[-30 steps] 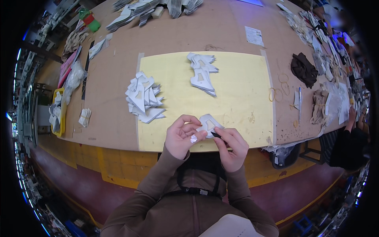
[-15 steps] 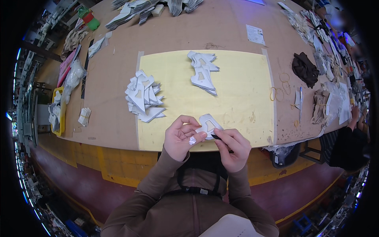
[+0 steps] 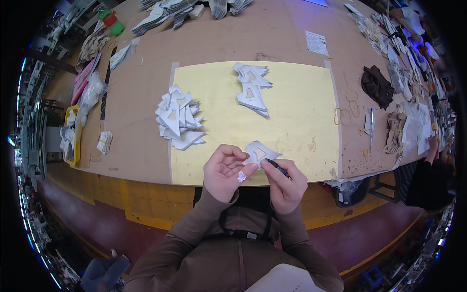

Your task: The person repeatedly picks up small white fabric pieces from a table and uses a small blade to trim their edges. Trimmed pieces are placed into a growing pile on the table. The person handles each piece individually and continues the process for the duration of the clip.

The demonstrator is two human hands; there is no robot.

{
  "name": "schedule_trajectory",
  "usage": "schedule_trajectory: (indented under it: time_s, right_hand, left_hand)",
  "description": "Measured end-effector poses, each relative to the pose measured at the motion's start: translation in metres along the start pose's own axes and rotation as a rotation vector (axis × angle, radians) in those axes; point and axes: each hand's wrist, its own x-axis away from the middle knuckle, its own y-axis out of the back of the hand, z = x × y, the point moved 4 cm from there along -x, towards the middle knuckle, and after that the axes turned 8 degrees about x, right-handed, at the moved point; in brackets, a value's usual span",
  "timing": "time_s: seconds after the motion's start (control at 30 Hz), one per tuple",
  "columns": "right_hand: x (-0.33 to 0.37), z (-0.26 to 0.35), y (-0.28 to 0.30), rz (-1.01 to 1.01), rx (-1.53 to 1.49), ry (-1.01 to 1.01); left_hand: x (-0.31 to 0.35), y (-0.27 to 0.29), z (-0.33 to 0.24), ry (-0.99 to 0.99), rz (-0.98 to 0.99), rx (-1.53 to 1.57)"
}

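Note:
My left hand [image 3: 224,173] pinches the left edge of a white cut-out piece [image 3: 254,156] with a window-like opening in it. A crumpled whitish wrap [image 3: 242,176] sits on that thumb. In my right hand [image 3: 287,181] is a dark pen [image 3: 277,167], its front end close to the piece; my fingertips hide whether it touches. On the yellow sheet [image 3: 296,131], a loose pile of similar white pieces [image 3: 177,119] lies left of centre. A neater overlapping stack of them [image 3: 251,90] is farther off, near the middle.
Grey-white bundles [image 3: 180,12] lie at the far edge of the brown-covered table [image 3: 136,97]. A green bottle [image 3: 113,23] and a yellow basket [image 3: 74,146] are at left. A dark cloth [image 3: 377,86], rubber bands [image 3: 344,116] and another pen [image 3: 372,129] lie at right.
The white piece has turned, and its pointed corner now shows to the right. My right hand has shifted slightly, exposing more of the pen. A person's blue-grey leg appears at the lower left.

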Motion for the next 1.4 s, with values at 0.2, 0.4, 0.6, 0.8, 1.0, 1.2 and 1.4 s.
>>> schedule_trajectory:
  time_s: [0.2, 0.4, 0.6, 0.8, 1.0, 1.2, 1.4]
  right_hand:
    - [0.011, -0.010, -0.006, 0.056, -0.401, -0.334]
    - [0.026, -0.020, -0.021, 0.115, -1.474, -0.803]
    - [0.011, 0.009, -0.015, 0.207, -0.364, -0.210]
    - [-0.003, 0.019, -0.017, 0.516, -0.015, -0.041]
    - [-0.010, 0.013, 0.002, 0.165, -0.161, -0.097]
    - [-0.012, 0.015, 0.007, 0.087, -0.021, -0.111]
    - [-0.005, 0.031, 0.024, -0.010, -0.053, 0.127]
  left_hand:
    - [-0.002, 0.000, 0.000, 0.009, 0.016, 0.007]
    - [-0.011, 0.006, 0.005, -0.010, -0.015, -0.002]
    - [-0.010, 0.008, 0.011, 0.029, -0.054, -0.101]
    - [-0.009, 0.031, -0.002, -0.097, -0.134, -0.239]
    - [-0.001, 0.025, -0.026, -0.111, 0.023, -0.237]
    - [0.003, 0.003, -0.035, -0.160, 0.127, -0.362]
    - [0.004, 0.000, -0.032, -0.112, 0.125, -0.355]
